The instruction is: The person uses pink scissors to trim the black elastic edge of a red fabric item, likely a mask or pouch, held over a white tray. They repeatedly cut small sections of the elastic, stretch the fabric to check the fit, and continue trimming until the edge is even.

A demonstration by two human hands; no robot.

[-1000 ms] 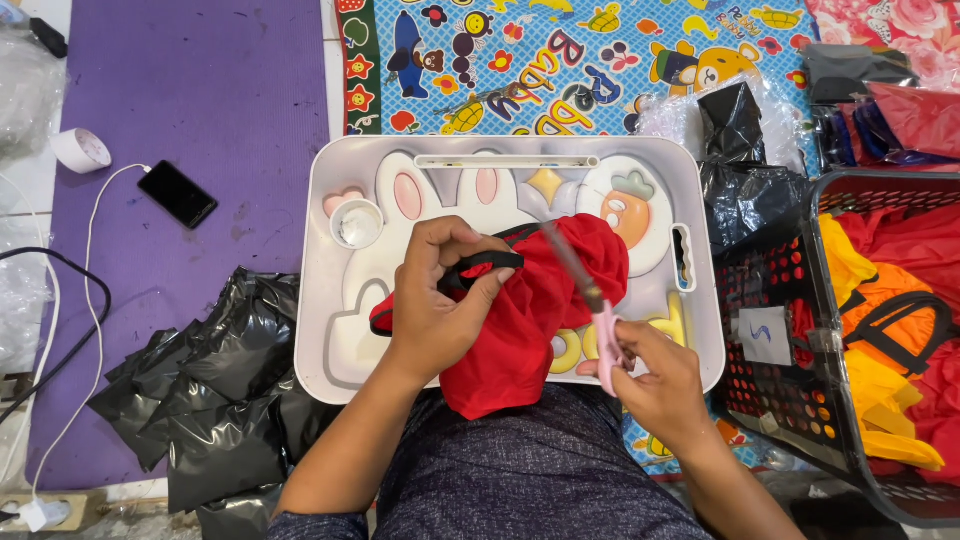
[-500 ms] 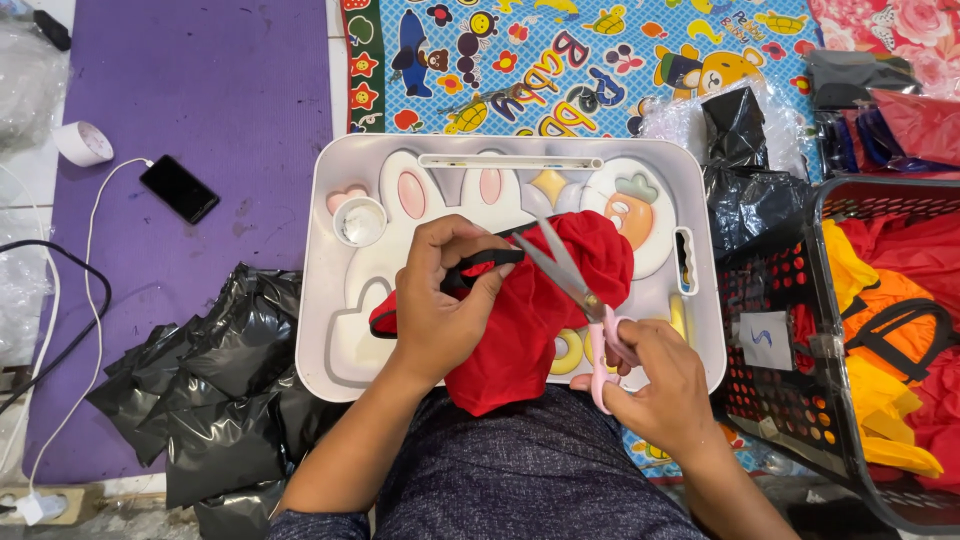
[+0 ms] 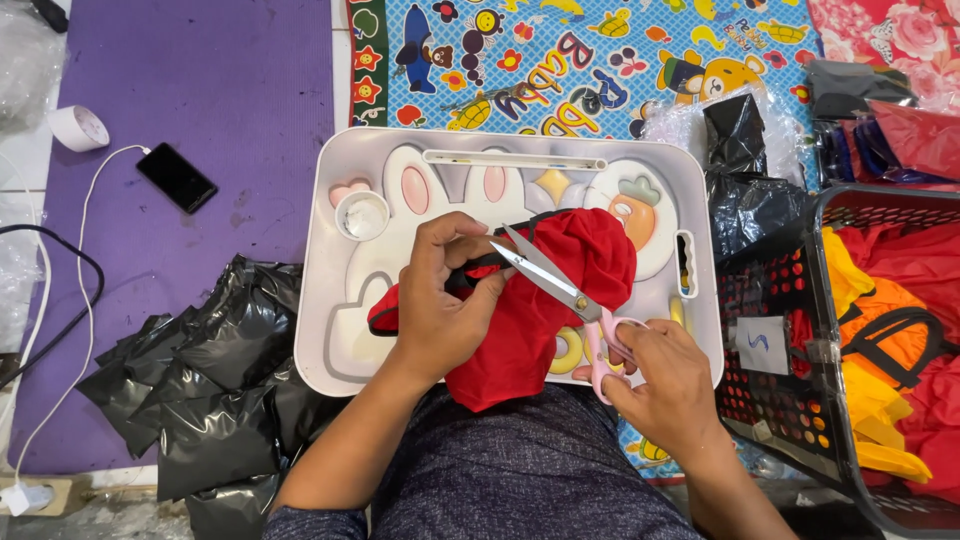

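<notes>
Left hand [image 3: 440,305] clamped on red cloth [image 3: 560,290] w/ black trim; right hand [image 3: 665,375] at its 3 o'clock grips pink scissors [image 3: 565,290], blades open, over white tray [image 3: 330,300].

You held a red garment [image 3: 545,300] bunched in your left hand [image 3: 445,300], its black trim pinched under your thumb and fingers. It draped over the tray toward your lap. Pink-handled scissors [image 3: 570,295] sat in your right hand [image 3: 665,380], steel blades open, tips pointing up-left to just beside your left fingertips, lying across the cloth.
</notes>
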